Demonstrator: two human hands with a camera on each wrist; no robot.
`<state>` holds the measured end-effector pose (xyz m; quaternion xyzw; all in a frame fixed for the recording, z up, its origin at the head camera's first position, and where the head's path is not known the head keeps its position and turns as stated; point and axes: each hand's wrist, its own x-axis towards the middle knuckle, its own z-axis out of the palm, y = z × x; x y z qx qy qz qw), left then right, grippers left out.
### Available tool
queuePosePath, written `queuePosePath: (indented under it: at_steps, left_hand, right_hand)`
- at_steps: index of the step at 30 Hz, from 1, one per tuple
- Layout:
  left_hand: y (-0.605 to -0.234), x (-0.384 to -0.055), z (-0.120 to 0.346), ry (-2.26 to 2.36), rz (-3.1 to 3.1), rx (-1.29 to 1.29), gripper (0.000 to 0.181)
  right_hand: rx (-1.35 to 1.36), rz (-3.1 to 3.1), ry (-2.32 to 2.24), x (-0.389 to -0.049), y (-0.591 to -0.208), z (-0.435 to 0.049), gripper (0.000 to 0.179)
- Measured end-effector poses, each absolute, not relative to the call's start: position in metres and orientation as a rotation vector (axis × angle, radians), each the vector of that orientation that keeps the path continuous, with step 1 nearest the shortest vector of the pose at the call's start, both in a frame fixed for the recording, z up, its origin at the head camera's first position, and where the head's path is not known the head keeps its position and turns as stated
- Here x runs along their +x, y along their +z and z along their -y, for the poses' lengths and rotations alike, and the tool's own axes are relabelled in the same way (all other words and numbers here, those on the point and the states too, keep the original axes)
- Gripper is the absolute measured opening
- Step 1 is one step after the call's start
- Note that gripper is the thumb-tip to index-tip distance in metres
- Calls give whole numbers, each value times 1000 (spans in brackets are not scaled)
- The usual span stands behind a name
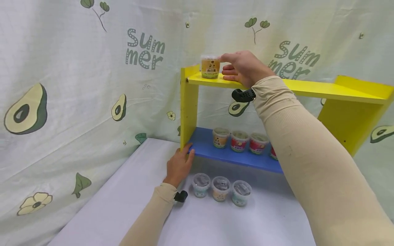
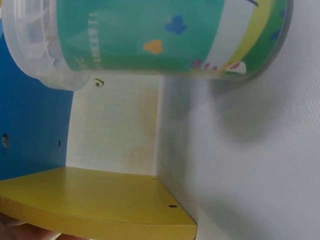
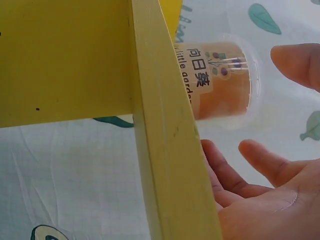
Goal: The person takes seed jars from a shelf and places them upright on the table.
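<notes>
An orange-labelled plastic cup [image 1: 210,67] with a clear lid stands upright at the left end of the yellow top shelf [image 1: 320,89]. My right hand [image 1: 244,67] is just right of this cup; the right wrist view shows a gap between thumb [image 3: 297,65] and lid, with the fingers loosely bent and nothing held. Down at the rack's lower left, my left hand [image 1: 179,166] grips the yellow side panel [image 1: 188,112] beside the blue shelf [image 1: 203,141]. In the left wrist view, parts of its fingers [image 2: 30,232] show past the panel [image 2: 100,197]; the rest is hidden.
On the blue shelf stand an orange cup [image 1: 220,138] and several red cups [image 1: 239,141], partly behind my right sleeve. Below, a teal cup [image 1: 200,185], a peach cup [image 1: 220,188] and another teal cup [image 1: 241,193] stand on the white table [image 1: 261,225]. A printed curtain [image 1: 77,68] hangs behind.
</notes>
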<state>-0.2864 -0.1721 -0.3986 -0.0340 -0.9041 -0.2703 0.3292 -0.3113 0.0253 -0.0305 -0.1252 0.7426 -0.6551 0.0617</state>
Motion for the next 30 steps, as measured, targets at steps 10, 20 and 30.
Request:
queuePosePath:
  at_steps: [10, 20, 30]
  left_hand:
    - [-400, -287, 170, -717, 2372, -81, 55]
    - [-399, -286, 171, -710, 2352, -93, 53]
    - [-399, -287, 173, -713, 2350, -99, 52]
  right_hand:
    - [-440, -2340, -1804, -319, -30, -15, 50]
    - [-530, -2399, -1694, -321, -34, -12, 52]
    - [-597, -2554, -1536, -320, -37, -10, 62]
